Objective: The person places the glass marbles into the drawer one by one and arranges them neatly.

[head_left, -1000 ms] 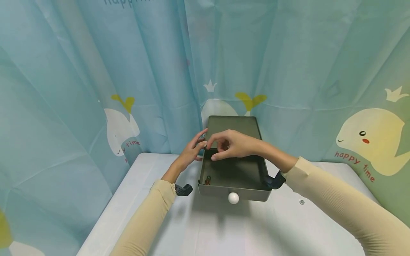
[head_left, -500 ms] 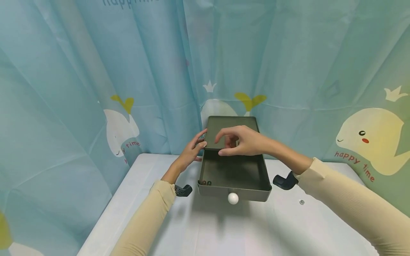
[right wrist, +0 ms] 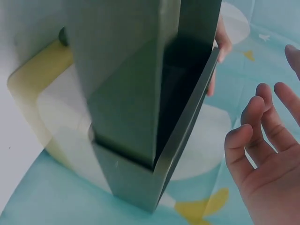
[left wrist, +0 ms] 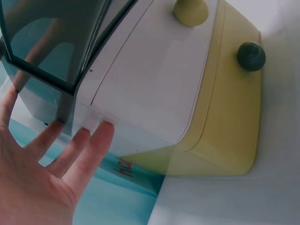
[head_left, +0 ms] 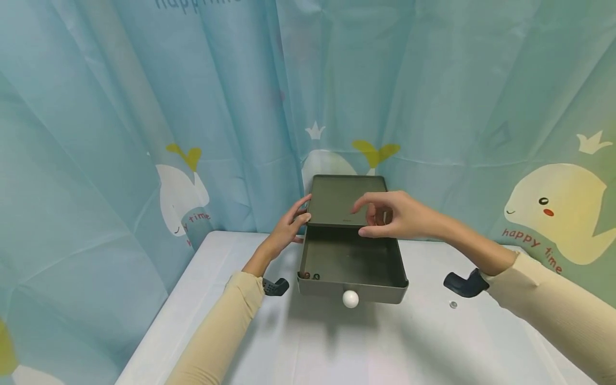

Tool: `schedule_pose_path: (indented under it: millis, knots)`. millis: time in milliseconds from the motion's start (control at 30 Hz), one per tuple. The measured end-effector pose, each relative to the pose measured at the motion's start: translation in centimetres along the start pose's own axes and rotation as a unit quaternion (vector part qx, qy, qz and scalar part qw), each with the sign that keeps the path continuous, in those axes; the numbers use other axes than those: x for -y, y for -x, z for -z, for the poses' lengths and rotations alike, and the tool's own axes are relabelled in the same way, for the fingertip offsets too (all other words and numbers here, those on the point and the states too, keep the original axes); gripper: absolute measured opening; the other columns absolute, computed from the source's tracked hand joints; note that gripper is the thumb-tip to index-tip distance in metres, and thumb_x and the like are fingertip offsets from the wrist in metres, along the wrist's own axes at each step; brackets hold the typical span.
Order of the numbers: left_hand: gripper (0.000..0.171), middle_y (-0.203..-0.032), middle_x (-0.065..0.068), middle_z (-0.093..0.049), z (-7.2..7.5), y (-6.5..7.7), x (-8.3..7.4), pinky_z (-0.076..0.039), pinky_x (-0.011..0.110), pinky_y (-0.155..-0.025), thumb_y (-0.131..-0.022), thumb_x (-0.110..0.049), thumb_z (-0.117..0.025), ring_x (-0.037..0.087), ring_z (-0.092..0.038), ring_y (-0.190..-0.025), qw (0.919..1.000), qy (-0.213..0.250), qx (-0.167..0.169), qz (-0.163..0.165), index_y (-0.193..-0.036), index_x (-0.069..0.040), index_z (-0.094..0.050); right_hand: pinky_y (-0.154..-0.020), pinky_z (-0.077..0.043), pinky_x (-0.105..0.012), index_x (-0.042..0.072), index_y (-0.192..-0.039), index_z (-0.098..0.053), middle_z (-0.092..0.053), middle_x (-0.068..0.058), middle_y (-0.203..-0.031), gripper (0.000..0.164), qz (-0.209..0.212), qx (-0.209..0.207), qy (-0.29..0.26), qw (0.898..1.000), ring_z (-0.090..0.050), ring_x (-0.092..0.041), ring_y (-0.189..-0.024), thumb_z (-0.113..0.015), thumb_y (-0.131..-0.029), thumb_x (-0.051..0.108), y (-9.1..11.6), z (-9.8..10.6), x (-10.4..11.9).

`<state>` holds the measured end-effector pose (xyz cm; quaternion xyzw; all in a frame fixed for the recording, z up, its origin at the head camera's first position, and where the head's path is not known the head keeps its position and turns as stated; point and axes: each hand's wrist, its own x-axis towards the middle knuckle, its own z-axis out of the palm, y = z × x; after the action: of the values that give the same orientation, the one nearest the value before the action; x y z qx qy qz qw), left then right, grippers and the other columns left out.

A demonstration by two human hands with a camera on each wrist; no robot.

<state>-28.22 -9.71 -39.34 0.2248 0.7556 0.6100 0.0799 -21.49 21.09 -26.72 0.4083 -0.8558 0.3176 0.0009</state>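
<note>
A small cabinet with a dark green top (head_left: 341,195) stands against the curtain, its green top drawer (head_left: 356,262) pulled out toward me. Two little dark reddish and green balls (head_left: 316,277) lie inside, at the drawer's front left corner. My left hand (head_left: 284,230) rests its outstretched fingers along the cabinet's left side; in the left wrist view they reach the side of the white drawer (left wrist: 145,79). Over the cabinet's right part hovers my right hand (head_left: 399,214), fingers loosely bent and holding nothing. The right wrist view shows this right hand (right wrist: 269,150) apart from the green cabinet (right wrist: 122,93).
A white round knob (head_left: 351,299) juts from the open drawer's front. Below the white drawer is a yellow drawer (left wrist: 229,108) with a dark green knob (left wrist: 251,56). A small clear disc (head_left: 453,305) lies on the white table (head_left: 332,353). Curtain (head_left: 231,107) surrounds the table.
My right hand has moved right, from beside the left hand to the cabinet's right side. Inside the drawer, the balls have shifted and now sit side by side. My left hand stays put.
</note>
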Motion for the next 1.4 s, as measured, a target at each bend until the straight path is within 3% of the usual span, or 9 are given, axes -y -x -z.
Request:
schedule_pose_path:
  millis: [533, 767, 1200, 1400]
  knots:
    - [0.061, -0.165, 0.017, -0.027, 0.0, -0.1, -0.1, -0.052, 0.064, -0.093, -0.109, -0.035, -0.044, 0.04, -0.039, -0.144, 1.0, 0.0, 0.006, 0.001, -0.165, -0.034, -0.022, -0.06, -0.055, -0.028, 0.023, -0.123, -0.064, -0.063, 0.007, -0.08, 0.042, -0.003, -0.066, 0.002, 0.998, -0.062, -0.011, -0.066, -0.082, -0.088, 0.01, 6.4, 2.2, -1.5]
    - [0.06, -0.163, 0.015, -0.03, 0.1, -0.1, 0.1, -0.052, 0.063, -0.093, -0.106, -0.04, -0.047, 0.039, -0.041, -0.142, 1.0, 0.001, 0.003, -0.006, -0.163, -0.039, -0.027, -0.061, -0.055, -0.027, 0.022, -0.124, -0.063, -0.063, 0.006, -0.081, 0.044, -0.017, -0.086, -0.002, 0.996, -0.063, -0.013, -0.067, -0.082, -0.087, 0.005, 8.4, 2.6, -2.2]
    - [0.06, -0.163, 0.015, -0.029, 0.0, -0.3, 0.1, -0.053, 0.062, -0.091, -0.107, -0.037, -0.047, 0.038, -0.041, -0.142, 1.0, 0.002, 0.002, -0.004, -0.164, -0.037, -0.026, -0.067, -0.053, -0.022, 0.017, -0.124, -0.064, -0.065, 0.004, -0.086, 0.042, -0.066, -0.109, 0.003, 0.992, -0.065, -0.012, -0.071, -0.08, -0.088, 0.002, 12.5, 1.4, -4.3]
    - [0.06, -0.162, 0.014, -0.031, 0.2, -0.3, 0.3, -0.054, 0.061, -0.091, -0.106, -0.038, -0.048, 0.037, -0.043, -0.141, 1.0, 0.001, 0.0, -0.006, -0.162, -0.038, -0.028, -0.064, -0.051, -0.023, 0.016, -0.122, -0.065, -0.065, 0.003, -0.086, 0.04, -0.083, -0.118, -0.004, 0.99, -0.065, -0.012, -0.072, -0.079, -0.088, 0.001, 14.5, 0.2, -6.0]
